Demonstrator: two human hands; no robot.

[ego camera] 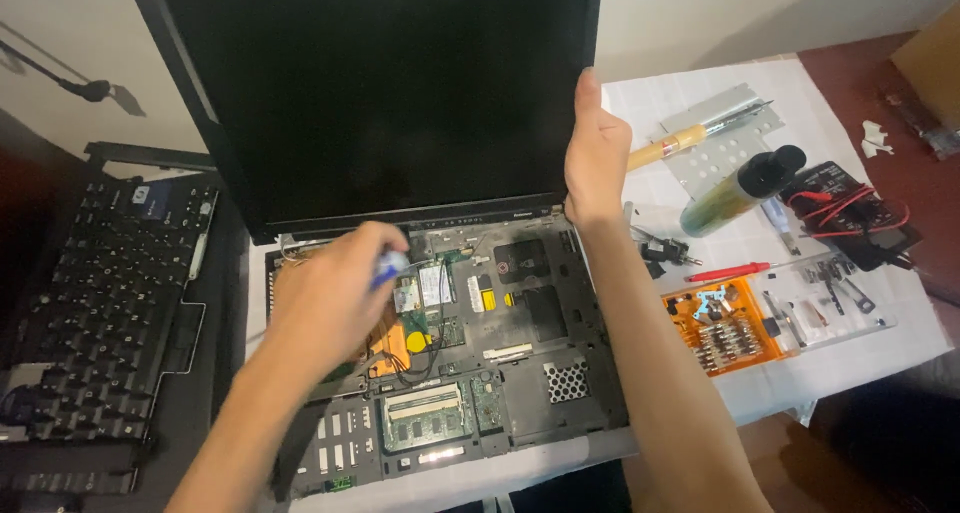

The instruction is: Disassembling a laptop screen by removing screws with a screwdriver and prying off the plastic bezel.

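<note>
1. At the centre of the view an opened laptop (440, 323) lies with its keyboard removed, so the circuit boards, memory slot and cables in its base are bare.
2. The right hand (594, 153) grips the right edge of the black screen (380, 93) at about 2 o'clock, fingers curled behind the bezel and thumb in front; this seems to keep the lid upright and steady.
3. The left hand (330, 298) hovers over the base at about 9 o'clock from the centre, closed round a small blue-tipped tool (391, 267) whose end points toward the hinge area; its type is too blurred to tell.
4. A detached black keyboard (110, 303) rests at 9 o'clock, set well aside from the open base.
5. The surface (850, 363) is covered by a white cloth, likely so small parts stay visible.
6. From 2 to 4 o'clock lie a wooden-handled tool (680, 141) on a metal plate (730, 133), a dark-capped bottle (742, 188), a red-handled screwdriver (730, 272), an orange bit case (722, 328) and a device with red wires (850, 208).
7. Behind stands a pale wall (700, 13); dark reddish floor shows at the right.
</note>
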